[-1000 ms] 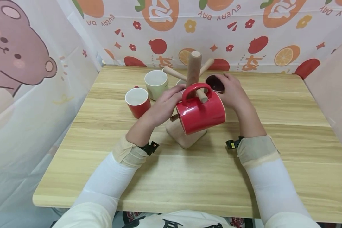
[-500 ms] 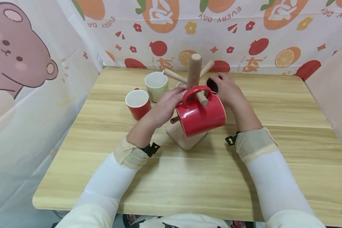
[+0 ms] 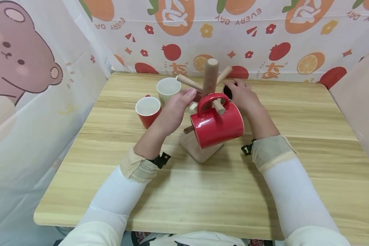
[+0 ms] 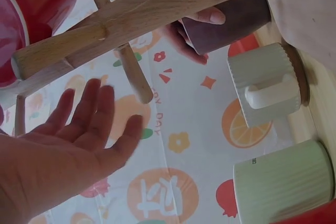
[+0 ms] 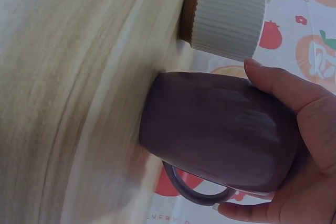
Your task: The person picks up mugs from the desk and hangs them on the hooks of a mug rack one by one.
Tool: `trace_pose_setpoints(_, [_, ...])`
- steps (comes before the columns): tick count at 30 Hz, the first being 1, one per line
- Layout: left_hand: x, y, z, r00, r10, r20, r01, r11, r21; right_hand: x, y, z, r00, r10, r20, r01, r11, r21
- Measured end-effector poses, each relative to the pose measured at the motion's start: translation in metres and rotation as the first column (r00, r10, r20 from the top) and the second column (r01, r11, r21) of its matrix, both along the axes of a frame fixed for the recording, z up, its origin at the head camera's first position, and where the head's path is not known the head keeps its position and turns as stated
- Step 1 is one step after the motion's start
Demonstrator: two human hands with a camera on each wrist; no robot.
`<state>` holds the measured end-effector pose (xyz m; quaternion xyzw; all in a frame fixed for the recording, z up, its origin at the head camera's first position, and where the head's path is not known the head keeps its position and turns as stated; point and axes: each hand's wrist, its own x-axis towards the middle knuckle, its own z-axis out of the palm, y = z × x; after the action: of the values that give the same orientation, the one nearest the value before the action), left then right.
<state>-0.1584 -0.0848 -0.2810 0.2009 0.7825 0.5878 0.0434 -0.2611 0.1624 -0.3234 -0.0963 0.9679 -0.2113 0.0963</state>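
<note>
A wooden mug tree (image 3: 211,77) stands mid-table, a red mug (image 3: 218,126) hanging tilted by its handle from a front peg. My left hand (image 3: 173,114) is beside the post on its left. In the left wrist view its fingers (image 4: 86,108) are spread and hold nothing. Behind the tree on the right, my right hand (image 3: 246,99) grips a dark purple mug (image 5: 220,129) near the rim, thumb on one side and fingers on the other. That mug's base is at the tabletop, and its handle (image 5: 194,190) shows beneath in the right wrist view.
Left of the tree stand a red mug with white inside (image 3: 148,111) and a pale green mug (image 3: 168,87). A white ribbed mug with a brown base (image 4: 268,85) stands behind the tree, mostly hidden from the head view. A printed curtain (image 3: 224,34) hangs behind the table.
My left hand has come away from the mug tree, its thumb turning upward. My right hand has shifted slightly left and further over the purple mug's mouth. The hanging red mug stays put.
</note>
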Motion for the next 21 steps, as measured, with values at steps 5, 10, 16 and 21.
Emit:
trace_pose_setpoints(5, [-0.001, 0.001, -0.002, 1.0, 0.016, -0.023, -0.014, 0.996, 0.087, -0.001, 0.0, -0.004, 1.0, 0.005, -0.005, -0.005, 1.0, 0.013])
trace_pose_setpoints(10, [-0.001, 0.003, -0.001, 0.998, -0.048, -0.026, 0.052, 0.983, 0.178, -0.002, -0.002, -0.006, 1.0, -0.01, -0.023, 0.01, 1.0, 0.0])
trace_pose_setpoints(16, [-0.001, 0.007, 0.001, 0.995, -0.094, 0.023, 0.087, 0.97, 0.229, -0.003, -0.002, -0.007, 0.999, -0.023, -0.036, 0.022, 1.0, -0.013])
trace_pose_setpoints(21, [-0.003, 0.01, 0.001, 0.991, -0.133, 0.026, 0.12, 0.952, 0.281, -0.003, -0.001, -0.008, 0.999, -0.017, -0.04, 0.016, 1.0, -0.009])
